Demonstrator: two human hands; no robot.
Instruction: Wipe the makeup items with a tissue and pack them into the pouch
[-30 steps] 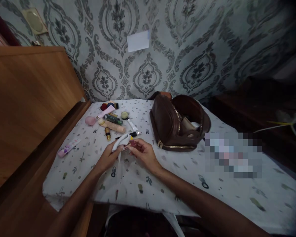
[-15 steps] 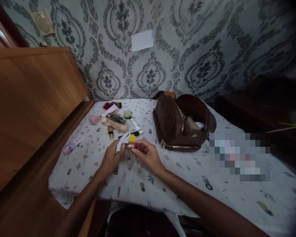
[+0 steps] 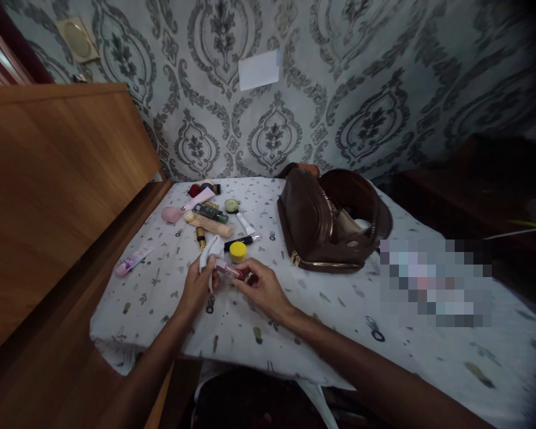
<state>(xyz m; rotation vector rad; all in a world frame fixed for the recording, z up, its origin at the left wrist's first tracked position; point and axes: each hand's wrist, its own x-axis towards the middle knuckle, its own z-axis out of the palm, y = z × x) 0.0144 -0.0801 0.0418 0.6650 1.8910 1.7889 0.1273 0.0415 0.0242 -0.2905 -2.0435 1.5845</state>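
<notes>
My left hand (image 3: pixel 195 287) is closed round a folded white cloth (image 3: pixel 209 253), with its thumb near one end of a small pinkish tube (image 3: pixel 227 269) that looks like lip gloss. The other end of the tube, dark red, sits between the fingertips of my right hand (image 3: pixel 268 289). Just beyond my fingers stands a small jar with a yellow lid (image 3: pixel 238 250). Behind the cloth lies a black pen-like stick (image 3: pixel 241 242). A gold and black lipstick tube (image 3: pixel 200 237) is a little further left.
A beige squeeze tube (image 3: pixel 212 225), a dark green tube (image 3: pixel 211 213), a small white tube (image 3: pixel 245 224) and a round pot (image 3: pixel 231 206) lie further back. An open brown bag (image 3: pixel 306 220) stands right. A pink packet (image 3: pixel 134 261) is at left, near the wooden cabinet (image 3: pixel 71 179).
Both hands have shifted slightly, the left one to the left with the cloth. More of the pinkish tube shows between them, and the yellow-lidded jar is now uncovered.
</notes>
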